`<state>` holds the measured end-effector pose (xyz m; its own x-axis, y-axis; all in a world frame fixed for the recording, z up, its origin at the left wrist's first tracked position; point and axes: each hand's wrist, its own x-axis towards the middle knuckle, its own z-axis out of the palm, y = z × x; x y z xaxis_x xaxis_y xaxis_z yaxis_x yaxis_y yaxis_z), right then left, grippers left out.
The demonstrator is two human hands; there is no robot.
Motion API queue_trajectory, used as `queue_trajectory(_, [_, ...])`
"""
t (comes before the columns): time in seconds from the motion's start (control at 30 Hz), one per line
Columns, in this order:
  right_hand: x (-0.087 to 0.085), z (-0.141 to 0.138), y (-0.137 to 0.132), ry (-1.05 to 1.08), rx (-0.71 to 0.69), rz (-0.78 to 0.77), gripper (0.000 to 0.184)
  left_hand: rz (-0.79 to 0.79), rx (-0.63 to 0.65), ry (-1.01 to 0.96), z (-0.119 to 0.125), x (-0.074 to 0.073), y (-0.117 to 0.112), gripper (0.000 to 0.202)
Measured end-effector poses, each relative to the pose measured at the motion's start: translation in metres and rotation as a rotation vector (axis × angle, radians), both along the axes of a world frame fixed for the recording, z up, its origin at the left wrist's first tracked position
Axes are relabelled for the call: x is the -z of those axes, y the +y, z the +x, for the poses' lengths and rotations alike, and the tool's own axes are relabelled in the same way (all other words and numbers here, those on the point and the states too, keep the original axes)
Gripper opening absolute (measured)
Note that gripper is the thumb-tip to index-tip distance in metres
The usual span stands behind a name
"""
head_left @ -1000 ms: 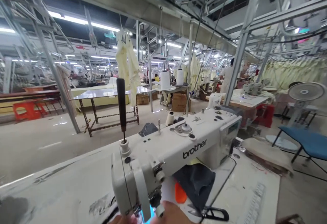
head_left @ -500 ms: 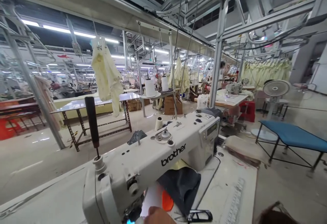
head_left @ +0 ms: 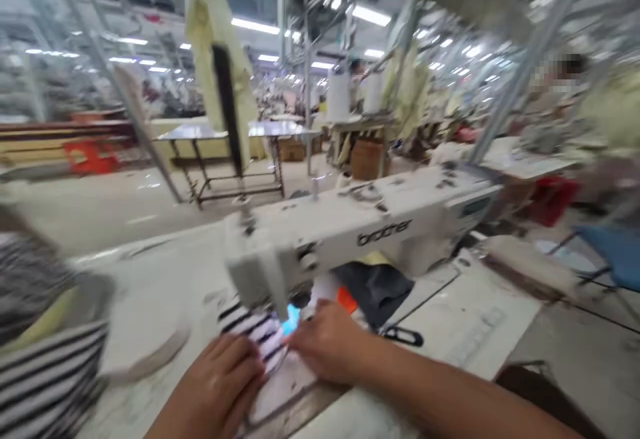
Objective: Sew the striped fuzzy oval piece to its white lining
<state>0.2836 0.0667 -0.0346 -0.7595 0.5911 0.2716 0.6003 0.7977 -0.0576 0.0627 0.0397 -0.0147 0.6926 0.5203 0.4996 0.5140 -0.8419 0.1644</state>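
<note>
The picture is blurred by head motion. My left hand (head_left: 220, 379) lies flat on a black-and-white striped fabric (head_left: 255, 332) under the head of a white Brother sewing machine (head_left: 350, 232). My right hand (head_left: 325, 342) presses the same fabric just right of the lit needle area (head_left: 290, 322). Both hands have fingers down on the cloth. More striped fabric (head_left: 45, 365) is piled at the left edge of the sewing table (head_left: 470, 319).
A dark cloth (head_left: 375, 289) and an orange item (head_left: 347, 299) lie behind the needle, black scissors (head_left: 403, 337) beside them. Beyond are a metal table (head_left: 235, 135), hanging pale yellow garments (head_left: 215, 39), thread cones (head_left: 340, 95), a blue bench (head_left: 613, 252) and distant people.
The view has dropped and swung, so both hands and the striped fabric now show at the needle. Earlier only fingertips appeared at the bottom edge.
</note>
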Motion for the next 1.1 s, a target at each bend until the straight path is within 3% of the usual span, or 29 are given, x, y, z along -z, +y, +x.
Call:
queue_trajectory(0.13, [-0.004, 0.0, -0.001, 0.184, 0.006, -0.012, 0.019, -0.128, -0.096, 0.0, -0.004, 0.001, 0.0, 0.02])
queue_trajectory(0.3, [-0.007, -0.007, -0.008, 0.189, -0.035, 0.003, 0.02, -0.152, -0.111, -0.004, -0.003, 0.0, -0.003, 0.02])
queue_trajectory(0.47, [-0.006, -0.013, -0.009, 0.139, -0.05, 0.059, 0.018, -0.242, -0.058, -0.022, -0.002, -0.001, 0.003, 0.022])
queue_trajectory(0.7, [-0.004, -0.014, -0.016, 0.132, -0.168, 0.025, 0.019, -0.303, 0.071, 0.034, -0.011, 0.001, 0.033, 0.02])
queue_trajectory(1.1, [0.0, -0.022, -0.018, 0.063, -0.085, 0.043, 0.016, -0.212, 0.082, 0.119, -0.014, 0.006, 0.04, 0.024])
